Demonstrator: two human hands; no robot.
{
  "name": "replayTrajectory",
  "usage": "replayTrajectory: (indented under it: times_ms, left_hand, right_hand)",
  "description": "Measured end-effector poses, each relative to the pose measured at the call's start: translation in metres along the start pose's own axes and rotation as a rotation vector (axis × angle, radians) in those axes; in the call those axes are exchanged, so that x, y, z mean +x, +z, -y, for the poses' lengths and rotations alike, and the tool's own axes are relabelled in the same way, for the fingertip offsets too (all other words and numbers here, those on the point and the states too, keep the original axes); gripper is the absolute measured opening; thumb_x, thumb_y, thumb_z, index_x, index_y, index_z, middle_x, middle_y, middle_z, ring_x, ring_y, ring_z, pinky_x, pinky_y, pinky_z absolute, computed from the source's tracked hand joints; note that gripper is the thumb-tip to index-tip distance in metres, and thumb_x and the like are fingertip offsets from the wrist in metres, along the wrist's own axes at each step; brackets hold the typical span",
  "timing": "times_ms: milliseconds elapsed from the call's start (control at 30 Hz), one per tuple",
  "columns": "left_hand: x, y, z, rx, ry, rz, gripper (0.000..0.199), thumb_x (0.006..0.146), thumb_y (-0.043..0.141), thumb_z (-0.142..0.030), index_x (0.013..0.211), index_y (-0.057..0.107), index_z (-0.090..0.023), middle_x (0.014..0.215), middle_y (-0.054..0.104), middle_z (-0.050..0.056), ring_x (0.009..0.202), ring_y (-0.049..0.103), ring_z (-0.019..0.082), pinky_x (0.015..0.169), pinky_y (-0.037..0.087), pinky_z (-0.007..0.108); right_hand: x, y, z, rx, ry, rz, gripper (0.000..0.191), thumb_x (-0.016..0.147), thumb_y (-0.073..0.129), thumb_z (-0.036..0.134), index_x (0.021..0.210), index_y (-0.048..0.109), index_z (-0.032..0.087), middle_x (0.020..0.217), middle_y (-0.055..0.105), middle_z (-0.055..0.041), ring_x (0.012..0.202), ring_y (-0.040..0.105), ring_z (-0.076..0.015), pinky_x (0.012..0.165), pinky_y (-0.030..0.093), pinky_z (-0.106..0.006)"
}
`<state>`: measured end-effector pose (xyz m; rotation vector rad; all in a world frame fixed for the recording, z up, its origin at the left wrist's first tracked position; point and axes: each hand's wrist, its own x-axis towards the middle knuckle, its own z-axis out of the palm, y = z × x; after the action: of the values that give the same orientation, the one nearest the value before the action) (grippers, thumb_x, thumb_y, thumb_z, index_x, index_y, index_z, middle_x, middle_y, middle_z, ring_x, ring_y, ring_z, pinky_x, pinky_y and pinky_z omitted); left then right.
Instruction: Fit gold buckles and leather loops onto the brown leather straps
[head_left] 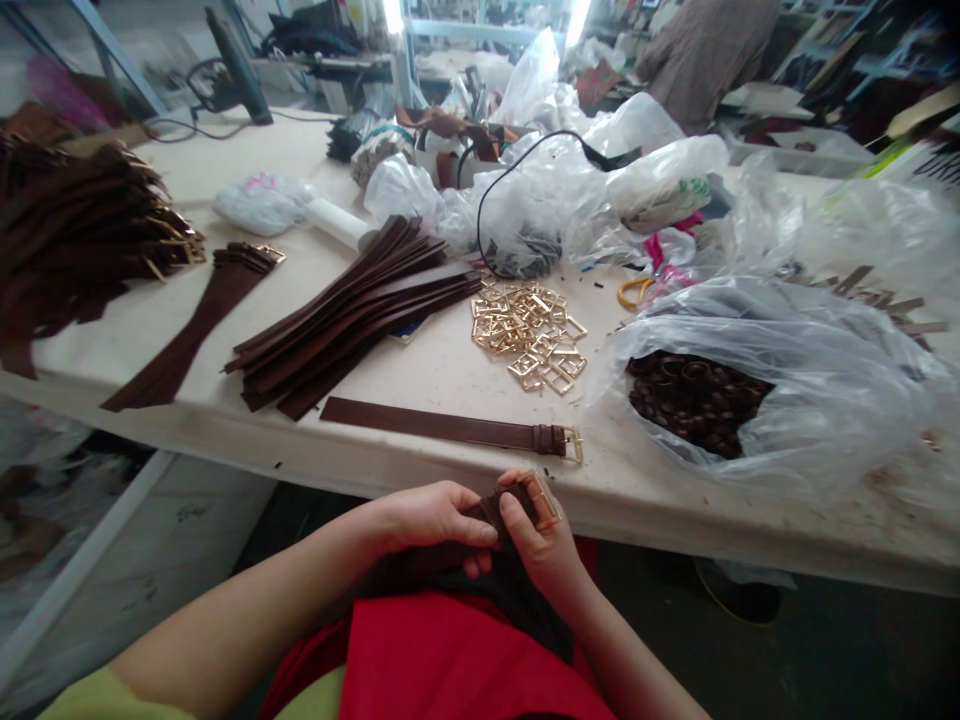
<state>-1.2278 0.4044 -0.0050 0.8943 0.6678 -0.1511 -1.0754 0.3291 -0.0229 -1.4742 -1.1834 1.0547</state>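
Observation:
Both hands meet in front of the table edge on a dark brown belt strap [491, 508] with a gold buckle [546, 500] at its end. My left hand [439, 520] pinches the strap between thumb and fingers. My right hand [540, 540] grips the buckle end, its thumb pressed on the leather just below the frame. The rest of that strap is mostly hidden behind my left hand and forearm. Just beyond my hands, a brown belt strap with a buckle [442, 424] lies flat along the table. Behind it is a pile of loose gold buckles [529, 330].
A stack of brown straps [337, 320] lies left of centre, near a smaller buckled bundle [202, 320] and a large heap [67, 230]. At right, a clear plastic bag [825, 380] holds small brown loops [694, 400]. Yellow-handled scissors [636, 291] lie behind; a person [705, 50] is farther back.

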Motion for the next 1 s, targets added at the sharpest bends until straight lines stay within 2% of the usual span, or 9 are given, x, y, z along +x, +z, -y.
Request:
replayTrajectory:
  times_ms: [233,433,500,600,667,767,867,1000]
  left_hand:
    - [-0.008,0.003,-0.011,0.108,-0.022,-0.071,0.031,0.072,0.057,-0.046,0.073,0.059,-0.015,0.064,0.065,0.001,0.056,0.058,0.012,0.059,0.045,0.024]
    - [-0.010,0.009,-0.018,0.203,0.001,-0.148,0.027,0.075,0.051,-0.044,0.073,0.053,-0.017,0.063,0.063,0.000,0.053,0.056,0.012,0.058,0.044,0.025]
    - [-0.016,0.007,-0.018,0.204,-0.031,-0.115,0.024,0.073,0.054,-0.041,0.079,0.050,-0.018,0.063,0.061,-0.002,0.051,0.055,0.012,0.055,0.043,0.024]
    - [-0.035,-0.005,-0.023,0.341,-0.110,-0.137,0.028,0.068,0.060,-0.037,0.086,0.048,-0.019,0.066,0.058,-0.004,0.053,0.052,0.012,0.051,0.039,0.021]
    - [-0.050,-0.016,-0.030,0.550,-0.049,-0.260,0.025,0.069,0.059,-0.038,0.082,0.051,-0.018,0.072,0.058,-0.003,0.062,0.052,0.012,0.055,0.038,0.020]
    - [-0.056,-0.030,-0.044,0.877,0.071,-0.548,0.023,0.076,0.050,-0.040,0.079,0.056,-0.018,0.075,0.059,-0.001,0.071,0.052,0.015,0.062,0.036,0.022]
    - [-0.035,-0.039,-0.056,1.107,0.188,-0.816,0.025,0.081,0.045,-0.041,0.083,0.060,-0.021,0.079,0.062,0.002,0.074,0.053,0.018,0.066,0.035,0.025]
    - [0.011,-0.051,-0.063,1.210,0.334,-0.939,0.026,0.084,0.044,-0.040,0.086,0.061,-0.021,0.089,0.063,0.006,0.082,0.055,0.020,0.073,0.036,0.027]
  right_hand:
    - [0.000,0.000,0.002,0.163,0.121,0.072,0.018,0.082,0.045,0.036,0.090,0.052,0.022,0.074,0.050,0.0015,0.064,0.048,-0.0126,0.059,0.042,-0.024]
    - [0.003,0.002,0.000,0.169,0.086,0.097,0.027,0.085,0.039,0.040,0.093,0.057,0.022,0.077,0.055,0.0000,0.070,0.052,-0.0143,0.063,0.042,-0.025]
    - [0.006,-0.001,-0.001,0.148,0.094,0.061,0.030,0.086,0.037,0.041,0.094,0.059,0.021,0.074,0.056,0.0001,0.067,0.051,-0.0140,0.061,0.042,-0.025]
    - [0.016,-0.014,0.000,0.093,0.080,-0.094,0.031,0.084,0.041,0.040,0.096,0.059,0.019,0.081,0.059,-0.0018,0.073,0.053,-0.0154,0.065,0.042,-0.026]
    - [0.024,-0.024,0.000,0.038,0.062,-0.199,0.029,0.081,0.046,0.039,0.097,0.057,0.018,0.081,0.060,-0.0018,0.071,0.054,-0.0154,0.063,0.042,-0.025]
    - [0.037,-0.038,-0.003,-0.120,0.018,-0.280,0.023,0.079,0.050,0.039,0.088,0.055,0.019,0.068,0.056,0.0009,0.059,0.051,-0.0140,0.055,0.040,-0.025]
    - [0.054,-0.051,-0.008,-0.365,-0.060,-0.370,0.023,0.080,0.048,0.040,0.083,0.056,0.019,0.065,0.056,-0.0002,0.060,0.052,-0.0156,0.059,0.039,-0.027]
    - [0.078,-0.067,-0.019,-0.613,-0.150,-0.424,0.030,0.082,0.043,0.041,0.087,0.060,0.017,0.078,0.062,-0.0074,0.075,0.055,-0.0211,0.072,0.040,-0.034]
